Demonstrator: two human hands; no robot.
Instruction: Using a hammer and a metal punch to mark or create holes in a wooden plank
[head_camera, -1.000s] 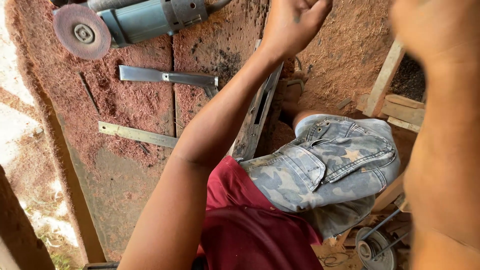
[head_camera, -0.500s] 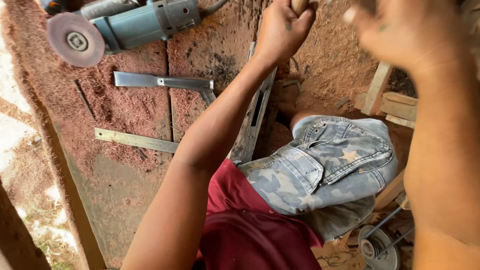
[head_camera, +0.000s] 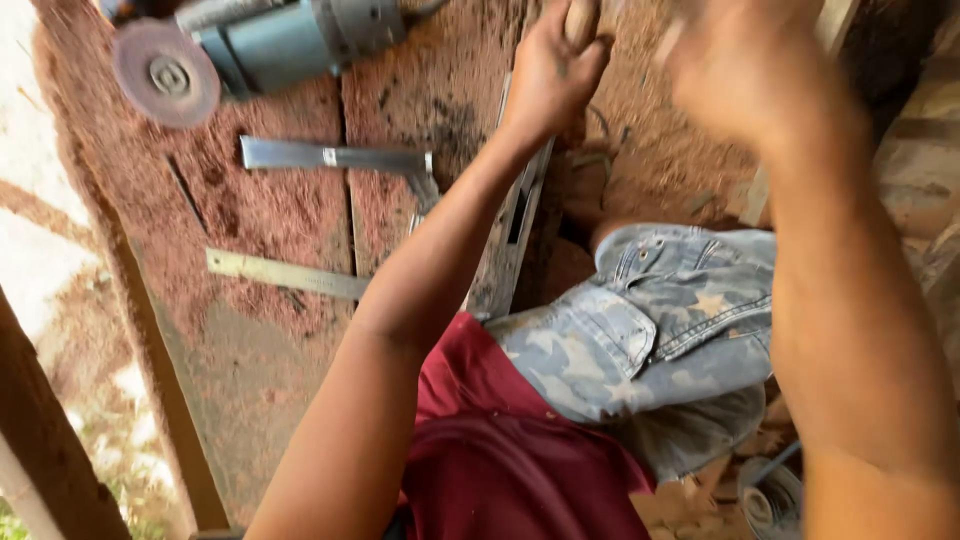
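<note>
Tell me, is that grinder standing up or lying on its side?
Lying on its side. The blue-grey angle grinder rests flat on the sawdust-covered bench, its disc facing up toward the camera. Whether it is running, the picture cannot tell.

- Wooden handle: a rounded, pale brown wooden piece, only its end showing, the rest cut off by the top of the view. It stands out above a closed fist, over the far part of the sawdust-covered workbench, near the bench's right edge.
- What the handle belongs to cannot be told; its lower part is hidden inside the grip.
</note>
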